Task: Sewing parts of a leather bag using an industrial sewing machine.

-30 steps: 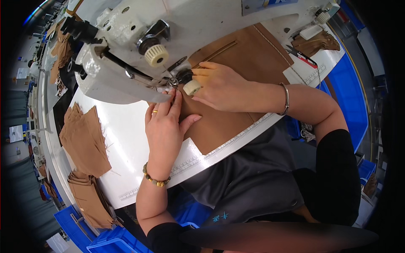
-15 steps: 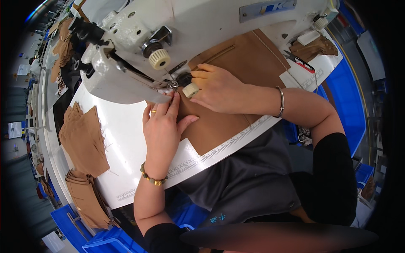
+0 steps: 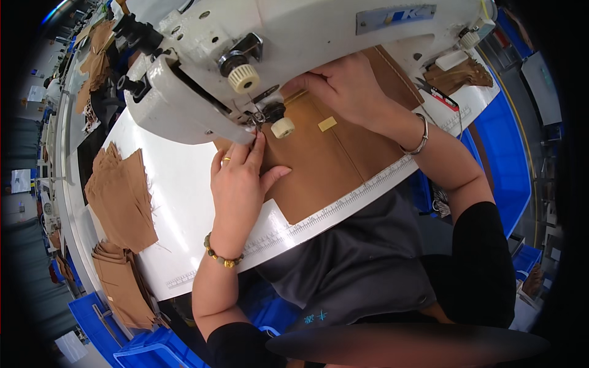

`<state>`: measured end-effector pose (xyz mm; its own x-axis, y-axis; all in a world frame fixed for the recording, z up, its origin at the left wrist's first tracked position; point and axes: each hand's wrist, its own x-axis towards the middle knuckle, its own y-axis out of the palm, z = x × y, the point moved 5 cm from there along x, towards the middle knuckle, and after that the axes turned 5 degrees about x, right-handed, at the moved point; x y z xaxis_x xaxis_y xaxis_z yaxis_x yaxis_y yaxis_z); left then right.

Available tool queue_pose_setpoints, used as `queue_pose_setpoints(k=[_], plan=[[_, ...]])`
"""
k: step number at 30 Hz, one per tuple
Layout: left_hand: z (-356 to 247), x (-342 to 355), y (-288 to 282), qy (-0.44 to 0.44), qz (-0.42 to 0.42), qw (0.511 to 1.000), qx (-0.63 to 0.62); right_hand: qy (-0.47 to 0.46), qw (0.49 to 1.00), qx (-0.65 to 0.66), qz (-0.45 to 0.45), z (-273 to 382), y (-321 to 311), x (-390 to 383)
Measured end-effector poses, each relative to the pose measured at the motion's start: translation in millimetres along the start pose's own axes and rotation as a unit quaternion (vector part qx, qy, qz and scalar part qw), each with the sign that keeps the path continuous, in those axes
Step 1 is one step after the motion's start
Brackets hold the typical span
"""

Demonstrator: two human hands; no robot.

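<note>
Brown fabric (image 3: 319,184) lies under the white sewing machine (image 3: 184,110), with a small yellow piece (image 3: 327,124) and stitched lines on it. My left hand (image 3: 240,184) is open, its fingertips resting on the fabric just left of the presser foot (image 3: 259,119) and partly hidden by the machine head. Behind the foot, my right hand (image 3: 353,92) has bent fingers at the upper part of the fabric, partly tucked behind the machine arm; what they hold, if anything, I cannot make out.
Two stacks of brown pieces (image 3: 119,196) (image 3: 123,282) sit on the left of the white table (image 3: 178,202). At the right are red-handled snips (image 3: 446,101) and brown scraps (image 3: 460,76). Blue bins (image 3: 503,178) flank the table. Other workstations line the far left.
My right hand has moved up and back from beside the presser foot, uncovering the yellow piece and seam line. My left hand stays about where it was.
</note>
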<state>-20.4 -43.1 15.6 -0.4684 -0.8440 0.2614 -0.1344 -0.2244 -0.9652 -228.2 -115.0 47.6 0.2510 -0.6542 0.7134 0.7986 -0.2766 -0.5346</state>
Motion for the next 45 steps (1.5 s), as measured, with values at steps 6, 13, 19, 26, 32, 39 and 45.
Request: queue_pose_setpoints(k=[6,13,19,26,32,39,45], plan=[[-1.9,-0.7,-1.1,0.002,0.006,1.000,0.001,0.002,0.999,0.039,0.012,0.0,-2.4,1.7],[-1.9,-1.2,-1.0,0.005,0.001,1.000,0.003,-0.074,0.961,0.016,0.265,3.9,11.7,-15.5],[0.0,-0.2,-0.2,0.001,-0.006,1.000,-0.002,-0.119,0.938,0.007,0.325,18.4,21.8,-31.6],[5.7,0.0,3.7,0.001,-0.007,1.000,-0.026,-0.186,0.951,0.055,0.240,95.9,19.7,-60.0],[12.4,-6.8,8.9,0.002,-0.032,0.996,-0.089,-0.092,0.985,0.091,0.110,136.6,25.6,-53.8],[16.5,-8.5,19.1,-0.011,-0.019,0.995,-0.092,0.030,0.986,0.158,-0.042,149.4,47.3,-11.0],[18.8,-19.3,15.7,0.022,-0.058,0.993,-0.102,0.029,0.955,0.276,-0.107,151.9,54.6,-18.2]])
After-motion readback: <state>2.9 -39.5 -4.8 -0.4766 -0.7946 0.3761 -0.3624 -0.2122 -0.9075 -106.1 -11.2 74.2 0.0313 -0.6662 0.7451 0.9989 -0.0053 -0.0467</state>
